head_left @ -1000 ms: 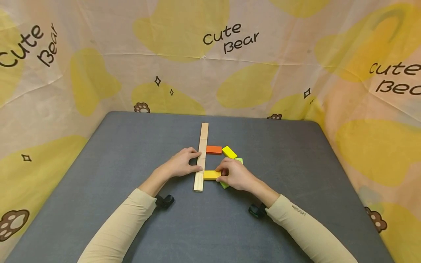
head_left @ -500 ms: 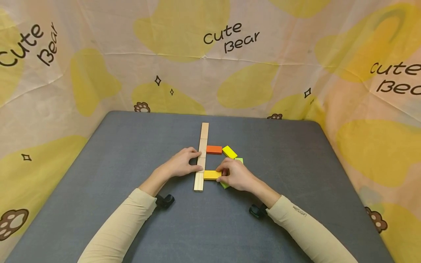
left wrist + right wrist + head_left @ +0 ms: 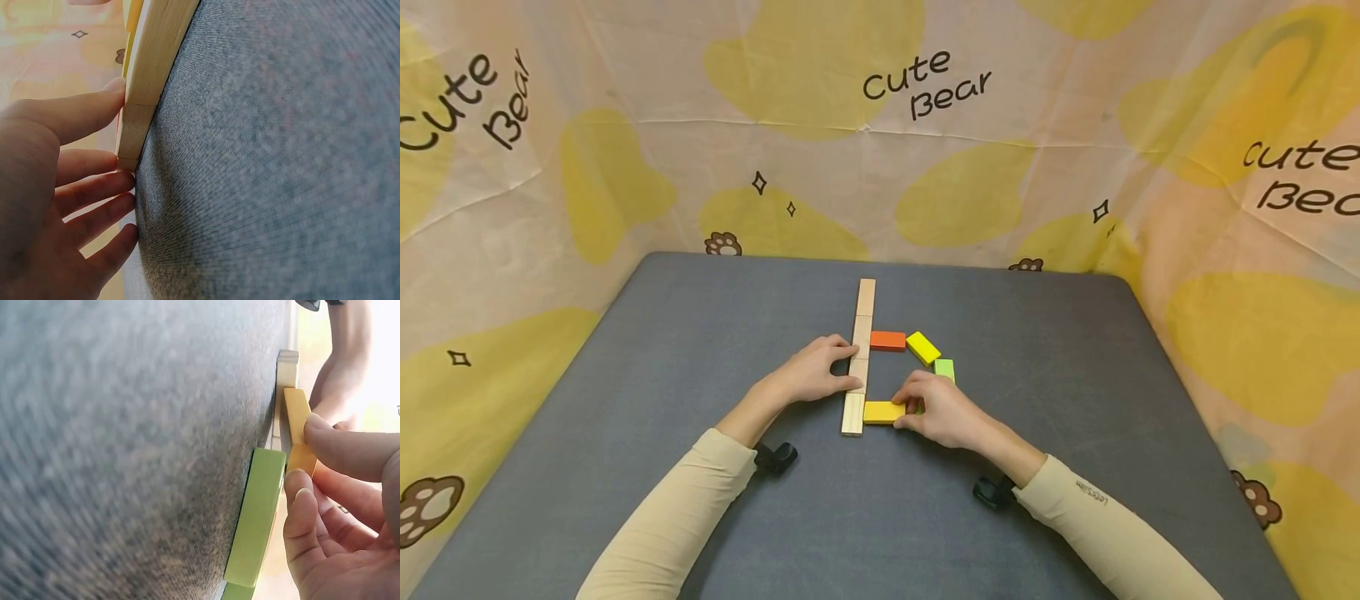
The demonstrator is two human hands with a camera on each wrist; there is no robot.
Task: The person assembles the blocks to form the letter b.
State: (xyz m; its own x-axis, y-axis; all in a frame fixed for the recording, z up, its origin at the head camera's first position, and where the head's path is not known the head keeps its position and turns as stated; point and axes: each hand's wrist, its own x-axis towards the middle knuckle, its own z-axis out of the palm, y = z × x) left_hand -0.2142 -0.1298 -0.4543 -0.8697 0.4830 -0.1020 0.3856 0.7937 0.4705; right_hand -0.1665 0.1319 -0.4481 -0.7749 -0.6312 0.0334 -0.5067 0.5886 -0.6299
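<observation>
A straight row of plain wooden blocks (image 3: 862,337) lies on the grey table. My left hand (image 3: 811,369) touches it from the left side, with thumb and fingertips at the row's edge and the fingers fairly straight. To the right of the row, my right hand (image 3: 946,412) pinches the outer end of a yellow-orange block (image 3: 882,412) between thumb and fingers. The block's other end meets the row near its front end. In the right wrist view a green block (image 3: 257,515) lies on the cloth just beside the pinched one; from the head view my right hand mostly hides it.
Farther back, a red-orange block (image 3: 888,341) sits against the row. A yellow block (image 3: 923,348) lies slanted beside it, followed by a light green block (image 3: 944,369), so the coloured blocks curve round. A printed cloth wall (image 3: 820,167) encloses the table (image 3: 745,533).
My right hand has drawn the yellow-orange block a little nearer to me along the row, uncovering more of the light green block. My left hand has stayed in place.
</observation>
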